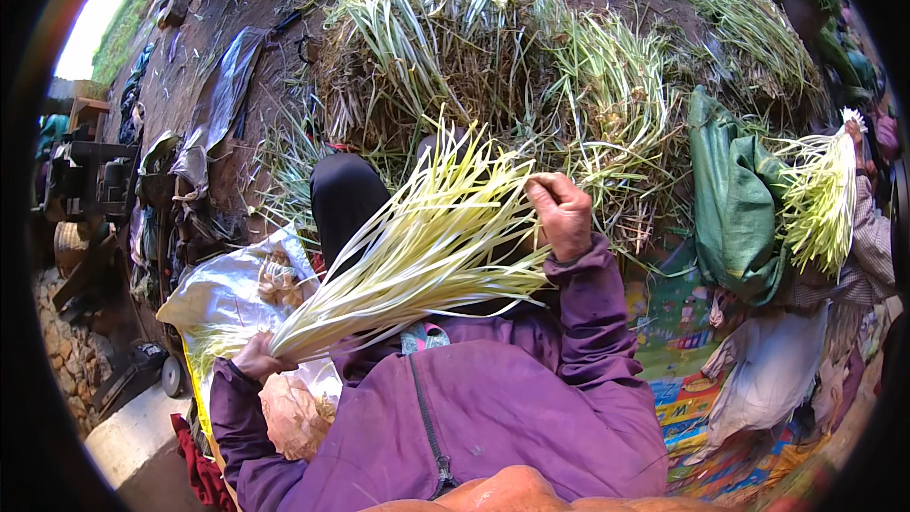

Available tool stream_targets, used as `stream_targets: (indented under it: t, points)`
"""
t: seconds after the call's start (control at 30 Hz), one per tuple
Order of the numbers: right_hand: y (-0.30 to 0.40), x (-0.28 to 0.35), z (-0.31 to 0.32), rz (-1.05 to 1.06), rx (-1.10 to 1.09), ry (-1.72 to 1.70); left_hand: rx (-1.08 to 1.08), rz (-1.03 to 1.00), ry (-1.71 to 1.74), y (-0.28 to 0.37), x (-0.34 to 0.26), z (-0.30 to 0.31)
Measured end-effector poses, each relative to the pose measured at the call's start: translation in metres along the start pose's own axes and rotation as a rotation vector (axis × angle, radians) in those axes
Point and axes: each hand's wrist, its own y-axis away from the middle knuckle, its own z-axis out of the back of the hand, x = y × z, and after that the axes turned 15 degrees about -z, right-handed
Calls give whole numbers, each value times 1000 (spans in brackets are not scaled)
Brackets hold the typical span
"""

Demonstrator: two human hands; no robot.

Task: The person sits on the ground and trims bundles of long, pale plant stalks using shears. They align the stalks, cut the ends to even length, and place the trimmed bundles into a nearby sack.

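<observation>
My left hand (260, 358) is closed around the pale end of a large bunch of yellow-green leafy stalks (419, 249), which fans out across my lap. At the leaf-tip side of the bunch is my right hand (561, 213), its thumb and forefinger pinched together at the edge of the leaves. Whether a leaf is between those fingertips is too small to tell. Under the left forearm lie a white plastic sack (227, 281) and a pinkish crumpled bag (293, 414).
Heaps of cut green stalks (441, 35) lie on bare soil ahead. To the right are a green woven sack (736, 206), a colourful printed mat (675, 341) and a co-worker's hand (853, 134) holding another bunch (821, 199). A concrete block (135, 434) is at lower left.
</observation>
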Motion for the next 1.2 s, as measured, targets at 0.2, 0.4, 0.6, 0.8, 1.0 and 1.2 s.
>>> stream_targets:
  t: [0.2, 0.4, 0.6, 0.8, 1.0, 1.2]
  points:
    - [-7, 14, 22, 66, -135, 520, -31, -47, 9, 0, -9, -3]
    - [8, 47, 3, 544, -141, 468, -4, -101, 20, 2, -16, -7]
    - [-6, 36, -39, 615, 133, 784, 4, -145, -2, 3, -10, -7]
    - [-10, 21, -34, 582, 267, 855, 1, -102, 21, -1, 4, -8]
    - [-4, 28, -30, 750, 231, 763, 17, -73, 106, -3, 6, -6]
    - [24, 9, -30, 642, 79, 714, -27, -153, 31, -2, 7, -13]
